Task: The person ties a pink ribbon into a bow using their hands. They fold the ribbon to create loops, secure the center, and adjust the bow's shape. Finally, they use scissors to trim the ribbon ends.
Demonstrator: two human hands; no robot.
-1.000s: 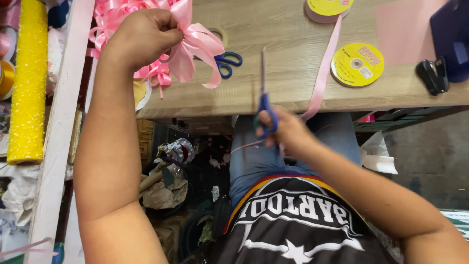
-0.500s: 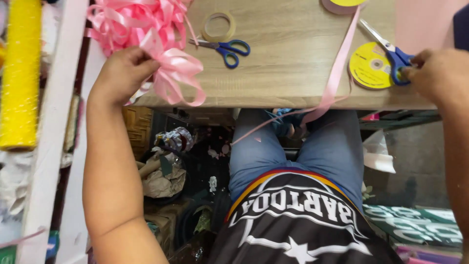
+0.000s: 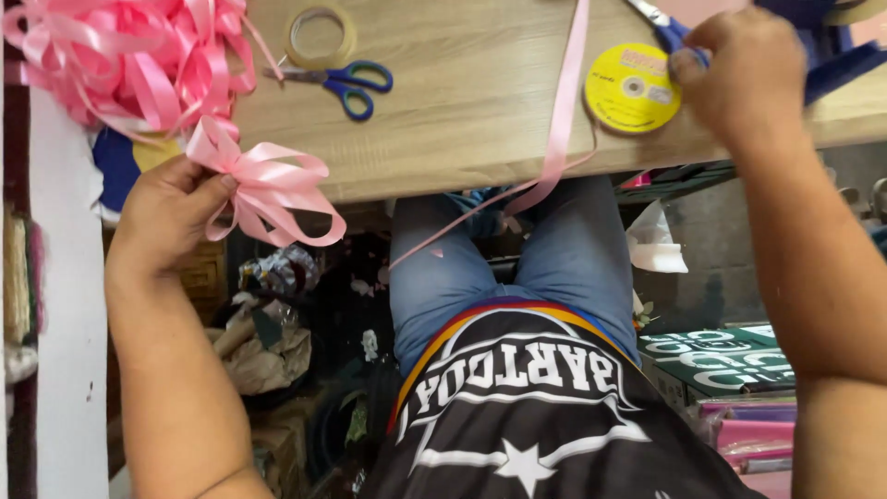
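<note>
In the head view, the left hand (image 3: 176, 208) is pinching a pink ribbon bow (image 3: 268, 189) at its knot, fingers closed around the gathered loops, holding it just off the near left edge of the wooden table (image 3: 462, 120). Half a second ago this hand was resting against the table edge with the bow pressed up to the pile of pink bows (image 3: 120, 60); now it is sitting lower and nearer, and the bow is hanging clear of the pile, its tails drooping below the table edge.

The right hand (image 3: 744, 74) is curled shut around the blue-handled scissors (image 3: 670, 30) at the far right of the table, blades pointing far and left. It is lying just beside the yellow ribbon spool (image 3: 633, 88), closer to the middle than it was half a second ago, when it was gripping the scissors at the right margin of the frame.

A loose pink ribbon strand (image 3: 564, 111) is running across the table and falling over the near edge onto the person's jeans. A second pair of blue scissors (image 3: 346, 81) is lying near a roll of clear tape (image 3: 320, 37), both untouched and placed as before.
</note>
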